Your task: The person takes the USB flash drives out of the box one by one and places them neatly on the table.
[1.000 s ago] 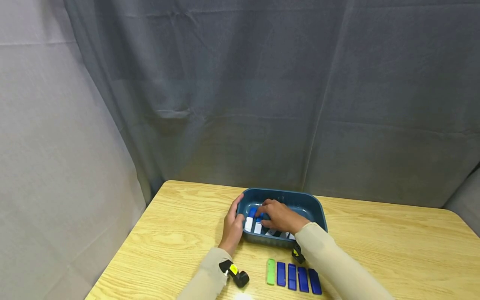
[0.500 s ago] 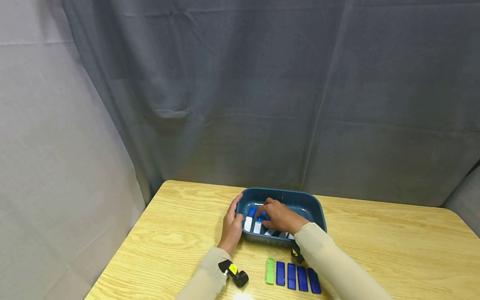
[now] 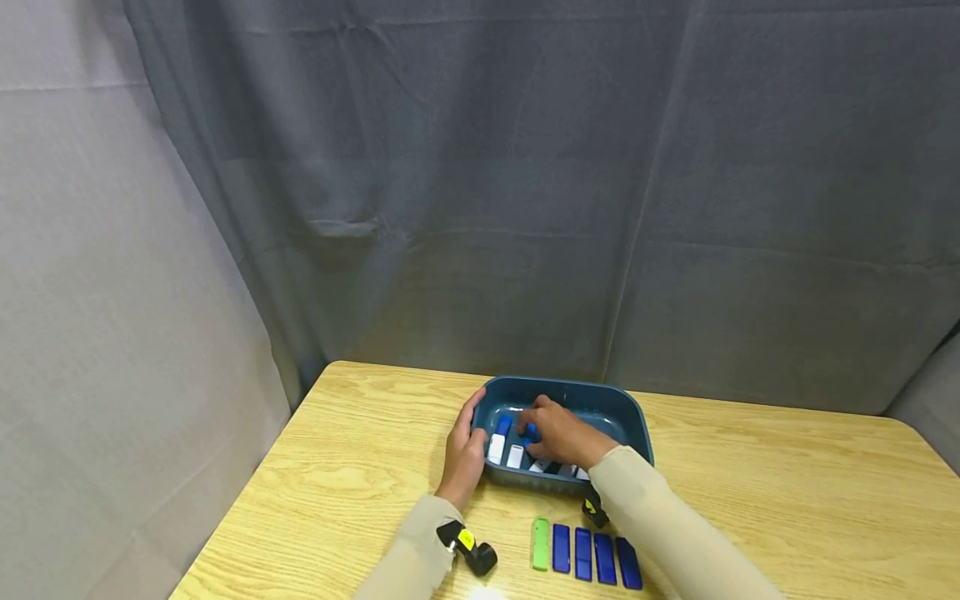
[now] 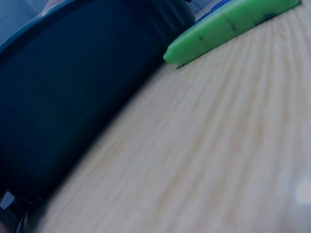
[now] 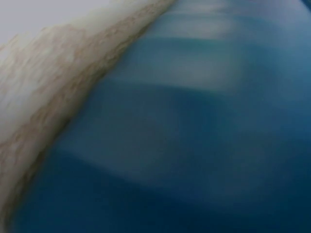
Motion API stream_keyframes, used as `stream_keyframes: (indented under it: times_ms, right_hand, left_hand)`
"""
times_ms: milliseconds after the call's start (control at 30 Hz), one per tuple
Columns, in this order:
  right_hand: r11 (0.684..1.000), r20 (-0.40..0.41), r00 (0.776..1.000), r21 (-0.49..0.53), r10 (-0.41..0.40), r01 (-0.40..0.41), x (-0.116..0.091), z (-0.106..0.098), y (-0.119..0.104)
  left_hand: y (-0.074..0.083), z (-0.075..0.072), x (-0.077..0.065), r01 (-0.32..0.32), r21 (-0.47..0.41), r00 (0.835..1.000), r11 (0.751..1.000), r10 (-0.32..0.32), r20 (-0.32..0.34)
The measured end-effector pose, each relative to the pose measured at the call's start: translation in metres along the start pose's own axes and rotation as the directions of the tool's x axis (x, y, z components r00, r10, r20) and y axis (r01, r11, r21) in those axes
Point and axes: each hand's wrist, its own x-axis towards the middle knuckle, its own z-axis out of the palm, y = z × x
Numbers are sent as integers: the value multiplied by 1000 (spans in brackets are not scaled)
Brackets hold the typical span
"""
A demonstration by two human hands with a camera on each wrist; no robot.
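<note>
A dark teal-blue plastic bin (image 3: 607, 400) stands on the table, holding several small white and blue pieces. My left hand (image 3: 462, 454) grips the bin's left side, its thumb at the rim. My right hand (image 3: 558, 433) reaches inside and pinches a small blue piece (image 3: 532, 432) between thumb and fingers; the fingers partly hide it. Just left of it lies a white block (image 3: 514, 456). Further left, another white block (image 3: 496, 448) meets a blue piece (image 3: 505, 425) at its far end. The bin's outer wall (image 5: 170, 141) fills much of the right wrist view, blurred.
In front of the bin lies a row of flat oblong pieces: one green (image 3: 541, 543), the others blue (image 3: 583, 553). The green piece also shows near the bin in the left wrist view. A grey curtain (image 3: 480, 208) hangs behind the wooden table (image 3: 360, 467).
The pinched blue piece has moved slightly right, away from the white block it adjoined; a gap now shows between them. My left hand and the row of pieces have stayed put.
</note>
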Motion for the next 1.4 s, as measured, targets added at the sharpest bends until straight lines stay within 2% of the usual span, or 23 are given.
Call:
stream_keyframes:
  times_ms: [433,1167,1400]
  right_hand:
    - [998,23,999,50,33,-34,1,0,0]
    - [999,34,999,13,38,-39,4,1,3]
    - [999,32,999,22,32,-32,3,0,2]
  left_hand:
    - [1,0,0,20,-8,1000,1000,-20,8]
    - [3,-1,-1,32,-9,999,999,-32,23]
    - [-40,7,11,25,-15,1000,1000,-25,-8]
